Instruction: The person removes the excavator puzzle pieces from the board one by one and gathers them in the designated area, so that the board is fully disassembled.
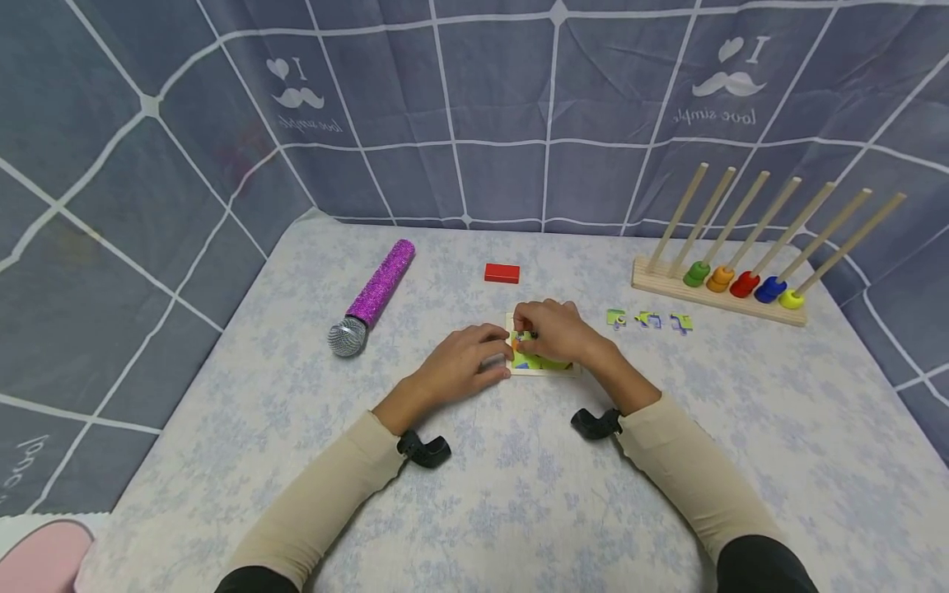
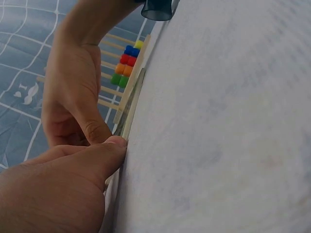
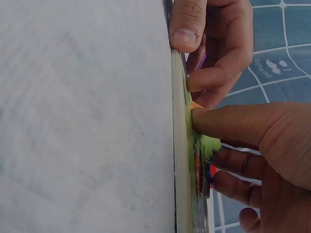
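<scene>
Right hand (image 1: 558, 331) now, fingers pinching one green piece (image 3: 210, 144), left hand's (image 1: 461, 361) fingers apart, touching one puzzle board (image 1: 544, 365) mid-worktop (image 1: 519, 494), one red block (image 1: 502, 273) toward the far edge, one microphone (image 1: 381, 286) leftward, three loose pieces (image 1: 648, 319), one seven-peg rack (image 1: 719, 304) far right corner

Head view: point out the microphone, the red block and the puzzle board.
Microphone (image 1: 374, 295): head view, middle of its purple glittery handle.
Red block (image 1: 502, 273): head view, middle of its upper face.
Puzzle board (image 1: 544, 373): head view, its pale near rim.
</scene>
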Demonstrator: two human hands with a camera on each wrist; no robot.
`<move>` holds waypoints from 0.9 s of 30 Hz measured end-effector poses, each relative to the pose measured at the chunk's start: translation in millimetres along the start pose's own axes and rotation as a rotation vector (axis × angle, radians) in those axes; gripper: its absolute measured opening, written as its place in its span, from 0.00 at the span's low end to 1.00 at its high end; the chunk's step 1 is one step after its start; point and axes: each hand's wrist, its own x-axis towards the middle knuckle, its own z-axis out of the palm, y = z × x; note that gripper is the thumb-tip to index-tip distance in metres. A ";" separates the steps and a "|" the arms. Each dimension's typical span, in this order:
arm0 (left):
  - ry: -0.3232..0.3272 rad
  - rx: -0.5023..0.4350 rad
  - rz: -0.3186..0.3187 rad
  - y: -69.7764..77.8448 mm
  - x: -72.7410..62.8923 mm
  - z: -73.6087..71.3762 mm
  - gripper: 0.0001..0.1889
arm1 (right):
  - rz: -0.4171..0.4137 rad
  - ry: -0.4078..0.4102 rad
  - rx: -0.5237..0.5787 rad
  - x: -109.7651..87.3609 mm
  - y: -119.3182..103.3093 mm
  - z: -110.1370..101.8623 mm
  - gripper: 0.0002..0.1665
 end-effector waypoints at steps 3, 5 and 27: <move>-0.001 -0.001 0.000 -0.7 0.0 0.5 0.11 | -0.028 0.004 0.043 -0.2 0.6 0.0 0.12; -0.001 -0.001 0.001 -1.0 0.2 0.8 0.11 | -0.046 0.003 0.069 -1.0 1.2 -0.4 0.12; -0.020 0.009 -0.027 0.6 0.3 -2.0 0.13 | -0.186 -0.092 0.146 -2.1 16.7 -11.6 0.11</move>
